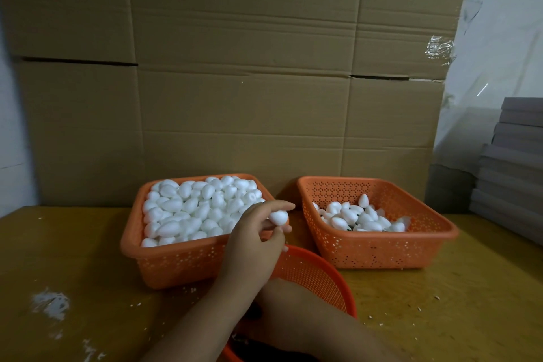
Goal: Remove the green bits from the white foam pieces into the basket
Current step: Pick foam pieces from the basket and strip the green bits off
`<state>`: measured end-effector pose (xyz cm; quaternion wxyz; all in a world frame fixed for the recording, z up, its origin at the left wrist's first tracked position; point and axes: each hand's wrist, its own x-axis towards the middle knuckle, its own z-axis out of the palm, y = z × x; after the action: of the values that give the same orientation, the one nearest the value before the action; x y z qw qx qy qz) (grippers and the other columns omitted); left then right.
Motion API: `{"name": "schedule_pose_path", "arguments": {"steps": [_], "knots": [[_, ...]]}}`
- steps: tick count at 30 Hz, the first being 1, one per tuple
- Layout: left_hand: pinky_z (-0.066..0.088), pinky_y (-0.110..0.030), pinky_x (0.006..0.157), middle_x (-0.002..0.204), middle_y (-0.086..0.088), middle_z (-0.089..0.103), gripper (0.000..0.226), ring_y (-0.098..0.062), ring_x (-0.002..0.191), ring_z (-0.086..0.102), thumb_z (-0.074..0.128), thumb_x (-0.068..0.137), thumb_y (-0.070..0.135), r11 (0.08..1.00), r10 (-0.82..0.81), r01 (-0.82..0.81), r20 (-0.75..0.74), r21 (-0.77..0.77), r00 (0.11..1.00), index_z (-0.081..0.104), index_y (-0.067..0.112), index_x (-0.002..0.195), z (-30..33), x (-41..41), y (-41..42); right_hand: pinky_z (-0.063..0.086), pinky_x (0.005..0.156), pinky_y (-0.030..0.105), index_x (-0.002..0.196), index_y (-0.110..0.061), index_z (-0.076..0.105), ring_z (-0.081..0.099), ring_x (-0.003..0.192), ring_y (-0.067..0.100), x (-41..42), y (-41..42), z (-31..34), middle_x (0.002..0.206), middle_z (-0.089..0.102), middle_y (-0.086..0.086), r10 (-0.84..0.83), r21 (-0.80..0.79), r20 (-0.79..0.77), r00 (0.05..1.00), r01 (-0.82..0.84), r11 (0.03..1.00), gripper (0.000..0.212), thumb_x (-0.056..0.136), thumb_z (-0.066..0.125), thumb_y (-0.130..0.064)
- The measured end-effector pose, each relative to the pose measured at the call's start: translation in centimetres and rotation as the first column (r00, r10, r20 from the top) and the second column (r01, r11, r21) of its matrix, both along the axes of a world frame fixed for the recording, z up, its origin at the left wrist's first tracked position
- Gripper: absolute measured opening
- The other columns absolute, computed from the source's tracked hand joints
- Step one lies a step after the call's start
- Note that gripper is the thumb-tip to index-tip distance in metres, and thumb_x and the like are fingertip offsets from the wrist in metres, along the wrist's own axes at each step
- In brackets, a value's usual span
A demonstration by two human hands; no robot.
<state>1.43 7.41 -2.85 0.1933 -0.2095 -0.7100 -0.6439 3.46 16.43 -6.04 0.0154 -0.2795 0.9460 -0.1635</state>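
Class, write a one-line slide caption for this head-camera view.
A left hand holds a white foam piece between two orange baskets, one full, one part-filled.

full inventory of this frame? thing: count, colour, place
rectangular baskets: two, orange, side by side on the table; left heaped, right part full
round basket: one, orange, near edge, under the arms
foam pieces: many, white, in both rectangular baskets
held foam piece: one, white, over left basket's right rim
table: one, yellow-brown, crumb-strewn
cardboard: flattened, brown, standing behind
boards: stack, grey, far right
left hand: pinches the held piece
right hand: hidden; only the forearm shows
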Motion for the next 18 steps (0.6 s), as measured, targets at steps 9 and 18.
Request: {"name": "schedule_pose_path", "arguments": {"steps": [9, 18], "knots": [[0.053, -0.018, 0.063, 0.1, 0.009, 0.07, 0.043, -0.009, 0.084, 0.07, 0.063, 0.092, 0.004, 0.995, -0.001, 0.003, -0.021, 0.098, 1.0, 0.06, 0.043, 0.11, -0.1, -0.3, 0.0, 0.047, 0.097, 0.036, 0.125, -0.018, 0.061, 0.06, 0.112, 0.022, 1.1, -0.1, 1.2, 0.124, 0.065, 0.005, 0.042, -0.075, -0.028, 0.999, -0.044, 0.996, 0.034, 0.092, 0.059, -0.027], [0.047, -0.013, 0.073, 0.091, 0.019, 0.066, 0.027, -0.004, 0.086, 0.063, 0.076, 0.082, 0.021, 0.992, 0.124, -0.125, -0.085, -0.017, 0.989, 0.062, 0.044, 0.086, 0.0, -0.5, -0.2, 0.047, 0.095, 0.036, 0.123, -0.015, 0.063, 0.061, 0.109, 0.021, 1.4, -0.1, 1.6, 0.121, 0.066, 0.005, 0.052, -0.086, -0.015, 0.999, -0.053, 0.995, 0.032, 0.093, 0.06, -0.024]]}}
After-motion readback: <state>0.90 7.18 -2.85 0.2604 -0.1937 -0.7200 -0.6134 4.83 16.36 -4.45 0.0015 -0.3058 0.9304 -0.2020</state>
